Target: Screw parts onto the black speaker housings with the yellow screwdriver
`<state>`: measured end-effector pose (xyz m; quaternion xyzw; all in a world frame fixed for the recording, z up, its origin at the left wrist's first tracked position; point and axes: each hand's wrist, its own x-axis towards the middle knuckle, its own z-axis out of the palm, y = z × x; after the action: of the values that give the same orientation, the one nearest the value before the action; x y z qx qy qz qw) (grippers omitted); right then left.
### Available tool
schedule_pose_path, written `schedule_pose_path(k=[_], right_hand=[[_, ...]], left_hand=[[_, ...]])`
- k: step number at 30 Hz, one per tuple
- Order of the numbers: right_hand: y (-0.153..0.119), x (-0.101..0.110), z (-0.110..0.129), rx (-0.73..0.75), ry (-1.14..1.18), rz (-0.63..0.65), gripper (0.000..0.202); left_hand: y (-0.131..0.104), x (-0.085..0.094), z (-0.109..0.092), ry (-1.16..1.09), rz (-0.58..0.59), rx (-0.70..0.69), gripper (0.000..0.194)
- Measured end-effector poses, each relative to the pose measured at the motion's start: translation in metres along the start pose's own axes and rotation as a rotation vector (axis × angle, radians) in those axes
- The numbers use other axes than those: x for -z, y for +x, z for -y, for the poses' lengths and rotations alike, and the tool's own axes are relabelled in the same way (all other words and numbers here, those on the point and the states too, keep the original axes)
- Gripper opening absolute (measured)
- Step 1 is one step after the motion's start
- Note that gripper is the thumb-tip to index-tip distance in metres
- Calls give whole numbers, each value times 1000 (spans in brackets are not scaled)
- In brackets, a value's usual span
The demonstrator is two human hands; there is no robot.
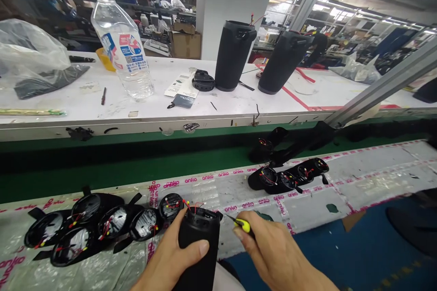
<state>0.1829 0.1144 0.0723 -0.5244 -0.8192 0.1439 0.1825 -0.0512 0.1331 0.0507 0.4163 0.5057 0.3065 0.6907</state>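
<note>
"While the left hand (177,250) is wrapping around a black cylinder (200,257), what is the right hand (269,243) doing?"

"It is pinching a yellow-and-black tool (243,225) between thumb and curled fingers, closed on the handle, and its thin shaft is pointing toward the cylinder's rim, near a small black tab (219,215)."

"And how firmly is the left one closing?"

"It is closing around the cylinder's side, its thumb lying across the front. The cylinder is standing nearly upright at the near edge of the lower bench (235,186), its open end facing up, and red wires (196,205) are rising from it."

"What is surrounding the work?"

"Six open black housings (114,222) are lying on the bench to the left, wires showing in their mouths, while four more housings (287,181) are resting in a row farther right. Pink-lettered tape (205,177) is running along the bench."

"And behind?"

"On a white table (164,109), two black cylinders (234,56) are standing beyond a clear bottle (124,49), and a round black part (203,80) is sitting beside some cards (182,90)."
</note>
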Motion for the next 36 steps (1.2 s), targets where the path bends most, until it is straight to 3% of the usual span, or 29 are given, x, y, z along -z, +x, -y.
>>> schedule_pose_path(k=[3,7,15,24,28,36], right_hand=[[-2,1,-3,5,-52,81,6],[-3,1,0,48,-190,162,22],[2,6,6,173,-424,186,29],[2,16,8,224,-561,153,30],[4,20,14,252,-653,226,27],[4,7,23,214,-701,269,26]], left_hand=[[-1,1,-2,-19,-14,-9,79],[1,1,-8,-28,0,26,75],[3,-2,-20,23,103,-3,73],[0,-7,-17,171,-56,-26,79],[-1,-14,-14,357,-170,-44,75],[-1,-23,-6,623,-348,-37,77]])
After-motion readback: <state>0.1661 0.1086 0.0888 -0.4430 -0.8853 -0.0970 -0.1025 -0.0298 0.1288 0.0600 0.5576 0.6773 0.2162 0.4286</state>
